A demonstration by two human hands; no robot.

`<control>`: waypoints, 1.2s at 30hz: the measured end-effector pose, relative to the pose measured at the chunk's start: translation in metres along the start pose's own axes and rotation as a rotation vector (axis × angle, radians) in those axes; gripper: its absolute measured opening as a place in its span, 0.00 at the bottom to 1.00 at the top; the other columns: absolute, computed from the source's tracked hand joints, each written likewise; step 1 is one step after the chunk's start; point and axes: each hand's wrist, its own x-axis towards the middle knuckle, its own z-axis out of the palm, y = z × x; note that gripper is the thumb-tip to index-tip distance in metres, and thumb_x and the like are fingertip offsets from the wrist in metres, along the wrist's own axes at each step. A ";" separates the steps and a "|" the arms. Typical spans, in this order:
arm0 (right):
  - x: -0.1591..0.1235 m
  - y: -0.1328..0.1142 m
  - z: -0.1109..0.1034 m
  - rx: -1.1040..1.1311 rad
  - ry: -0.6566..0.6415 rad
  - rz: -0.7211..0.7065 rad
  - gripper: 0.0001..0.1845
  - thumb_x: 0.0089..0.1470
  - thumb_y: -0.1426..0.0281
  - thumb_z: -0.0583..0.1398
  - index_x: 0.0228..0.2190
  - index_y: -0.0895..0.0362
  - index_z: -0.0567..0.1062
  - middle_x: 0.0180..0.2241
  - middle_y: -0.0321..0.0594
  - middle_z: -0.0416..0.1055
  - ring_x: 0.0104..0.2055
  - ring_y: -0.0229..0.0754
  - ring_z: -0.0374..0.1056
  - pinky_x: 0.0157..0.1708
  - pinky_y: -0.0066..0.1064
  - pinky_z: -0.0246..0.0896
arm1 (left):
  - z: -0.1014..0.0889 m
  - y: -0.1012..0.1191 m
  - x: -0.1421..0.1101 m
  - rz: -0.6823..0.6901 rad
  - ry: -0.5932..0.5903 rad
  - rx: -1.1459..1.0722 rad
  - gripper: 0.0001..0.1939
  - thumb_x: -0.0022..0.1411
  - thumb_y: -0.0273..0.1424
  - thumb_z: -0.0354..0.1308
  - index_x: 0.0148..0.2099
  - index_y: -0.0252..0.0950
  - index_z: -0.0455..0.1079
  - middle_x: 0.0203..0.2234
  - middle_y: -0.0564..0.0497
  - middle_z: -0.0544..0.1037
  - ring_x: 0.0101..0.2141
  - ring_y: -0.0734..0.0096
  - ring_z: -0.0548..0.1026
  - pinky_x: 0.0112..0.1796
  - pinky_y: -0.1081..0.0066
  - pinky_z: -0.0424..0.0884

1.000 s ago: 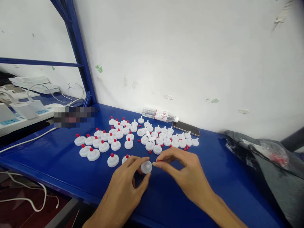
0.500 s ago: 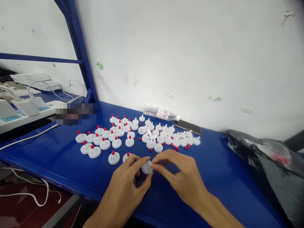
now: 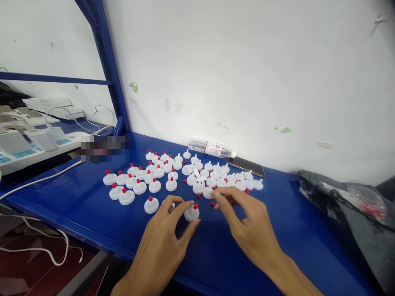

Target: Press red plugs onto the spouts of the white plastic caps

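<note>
- Head view: the left hand (image 3: 163, 238) has thumb and forefinger clamped around a white lid (image 3: 189, 216), upright on or just above the blue table (image 3: 216, 255) — which, I cannot tell.
- A red cap (image 3: 196, 206) sits on that lid's spout; the step in hand looks like capping, probably near done for this piece.
- The right hand (image 3: 247, 218) is apart from the lid, its fingertips by the uncapped lids (image 3: 198, 188) and a loose cap (image 3: 212, 204); whether they pinch anything, I cannot tell.
- The next move seems to call for setting this lid with the capped lids (image 3: 126, 198) — upright, without knocking neighbours.
</note>
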 end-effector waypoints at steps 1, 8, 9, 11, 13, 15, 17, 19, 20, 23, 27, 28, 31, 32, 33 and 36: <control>0.001 0.002 -0.003 -0.045 0.026 -0.004 0.07 0.66 0.68 0.59 0.38 0.51 0.78 0.33 0.33 0.79 0.32 0.37 0.75 0.32 0.26 0.69 | 0.000 -0.003 -0.001 -0.002 0.013 0.042 0.15 0.68 0.37 0.58 0.55 0.45 0.75 0.48 0.50 0.76 0.34 0.67 0.78 0.34 0.67 0.76; 0.001 0.025 -0.009 -0.297 -0.079 0.013 0.07 0.66 0.68 0.59 0.44 0.48 0.77 0.40 0.32 0.78 0.33 0.38 0.74 0.34 0.30 0.69 | -0.013 -0.028 0.001 -0.035 0.083 0.283 0.19 0.67 0.39 0.58 0.57 0.43 0.76 0.33 0.50 0.81 0.33 0.60 0.80 0.32 0.66 0.73; 0.001 0.028 -0.008 -0.335 -0.107 0.013 0.09 0.66 0.68 0.59 0.46 0.48 0.77 0.42 0.33 0.78 0.36 0.39 0.75 0.36 0.32 0.70 | -0.016 -0.030 0.004 -0.050 0.083 0.287 0.19 0.66 0.40 0.58 0.56 0.42 0.76 0.29 0.52 0.80 0.28 0.63 0.78 0.30 0.67 0.72; 0.000 0.032 -0.003 -0.411 -0.161 -0.001 0.14 0.66 0.68 0.59 0.52 0.49 0.75 0.45 0.37 0.77 0.40 0.43 0.76 0.38 0.35 0.72 | -0.021 -0.031 0.012 -0.079 0.078 0.273 0.19 0.66 0.41 0.58 0.55 0.41 0.77 0.22 0.56 0.77 0.22 0.67 0.75 0.26 0.69 0.69; 0.001 0.035 0.002 -0.474 -0.201 -0.026 0.20 0.67 0.69 0.58 0.58 0.50 0.72 0.46 0.40 0.77 0.43 0.45 0.76 0.37 0.36 0.73 | -0.024 -0.031 0.018 -0.103 0.073 0.253 0.20 0.65 0.41 0.58 0.55 0.42 0.77 0.19 0.59 0.75 0.19 0.69 0.73 0.24 0.70 0.66; 0.003 0.038 0.007 -0.512 -0.224 -0.044 0.21 0.67 0.69 0.57 0.60 0.52 0.71 0.44 0.42 0.77 0.43 0.46 0.76 0.34 0.35 0.73 | -0.025 -0.030 0.020 -0.106 0.077 0.246 0.21 0.64 0.41 0.59 0.57 0.43 0.76 0.18 0.61 0.74 0.18 0.70 0.72 0.23 0.70 0.64; 0.006 0.040 0.009 -0.512 -0.219 -0.045 0.18 0.68 0.69 0.56 0.57 0.51 0.74 0.44 0.42 0.77 0.43 0.46 0.76 0.33 0.34 0.72 | -0.025 -0.029 0.020 -0.079 0.090 0.232 0.21 0.63 0.41 0.61 0.57 0.42 0.76 0.19 0.61 0.74 0.18 0.71 0.71 0.22 0.71 0.64; 0.008 0.043 0.009 -0.476 -0.187 -0.033 0.14 0.68 0.69 0.56 0.52 0.50 0.77 0.43 0.40 0.78 0.42 0.45 0.76 0.33 0.34 0.71 | -0.025 -0.028 0.016 -0.027 0.122 0.204 0.21 0.62 0.40 0.63 0.56 0.42 0.75 0.18 0.62 0.74 0.17 0.73 0.70 0.22 0.71 0.64; 0.008 0.044 0.007 -0.449 -0.165 -0.029 0.13 0.68 0.70 0.57 0.50 0.50 0.78 0.43 0.38 0.78 0.41 0.45 0.77 0.34 0.33 0.71 | -0.025 -0.027 0.014 0.006 0.155 0.181 0.21 0.62 0.40 0.64 0.56 0.41 0.75 0.19 0.62 0.74 0.17 0.74 0.69 0.22 0.72 0.64; 0.010 0.042 0.002 -0.348 -0.094 -0.056 0.10 0.67 0.72 0.58 0.45 0.50 0.79 0.42 0.35 0.80 0.40 0.42 0.77 0.38 0.32 0.70 | -0.025 -0.021 0.007 0.125 0.306 0.082 0.14 0.66 0.37 0.62 0.53 0.43 0.75 0.28 0.59 0.77 0.20 0.79 0.69 0.24 0.74 0.66; 0.011 0.029 -0.001 -0.205 -0.024 -0.143 0.08 0.65 0.74 0.61 0.43 0.52 0.80 0.41 0.33 0.81 0.41 0.38 0.78 0.41 0.27 0.69 | -0.022 -0.010 0.004 0.273 0.402 0.027 0.09 0.68 0.28 0.60 0.50 0.42 0.75 0.39 0.56 0.77 0.24 0.84 0.69 0.30 0.78 0.70; 0.010 0.024 -0.001 -0.171 -0.023 -0.160 0.09 0.64 0.75 0.61 0.42 0.52 0.80 0.40 0.33 0.82 0.41 0.38 0.78 0.42 0.26 0.69 | -0.022 -0.008 0.005 0.294 0.388 0.030 0.10 0.68 0.27 0.60 0.51 0.41 0.74 0.40 0.55 0.76 0.24 0.84 0.69 0.30 0.78 0.70; 0.009 0.012 0.003 -0.083 -0.051 -0.178 0.09 0.64 0.76 0.62 0.42 0.52 0.80 0.40 0.32 0.82 0.41 0.36 0.78 0.43 0.24 0.69 | -0.020 -0.010 0.005 0.318 0.316 0.021 0.13 0.68 0.27 0.60 0.54 0.41 0.73 0.42 0.53 0.75 0.25 0.84 0.70 0.31 0.78 0.72; 0.008 0.010 0.004 -0.066 -0.061 -0.176 0.09 0.63 0.76 0.62 0.42 0.52 0.80 0.40 0.31 0.82 0.41 0.35 0.78 0.43 0.23 0.69 | -0.021 -0.011 0.005 0.328 0.293 0.014 0.14 0.68 0.27 0.60 0.55 0.42 0.73 0.43 0.52 0.75 0.27 0.82 0.72 0.32 0.78 0.72; 0.008 0.009 0.004 -0.058 -0.067 -0.171 0.09 0.63 0.76 0.62 0.42 0.52 0.80 0.40 0.32 0.82 0.41 0.35 0.78 0.43 0.24 0.69 | -0.021 -0.013 0.004 0.336 0.260 0.009 0.14 0.68 0.27 0.59 0.54 0.42 0.73 0.43 0.52 0.75 0.30 0.80 0.74 0.34 0.77 0.73; 0.007 0.012 0.004 -0.069 -0.075 -0.144 0.10 0.64 0.76 0.62 0.42 0.51 0.80 0.40 0.33 0.82 0.41 0.37 0.78 0.43 0.26 0.69 | -0.024 -0.015 0.000 0.349 0.111 0.004 0.13 0.68 0.29 0.59 0.54 0.46 0.75 0.44 0.52 0.77 0.40 0.72 0.79 0.43 0.73 0.76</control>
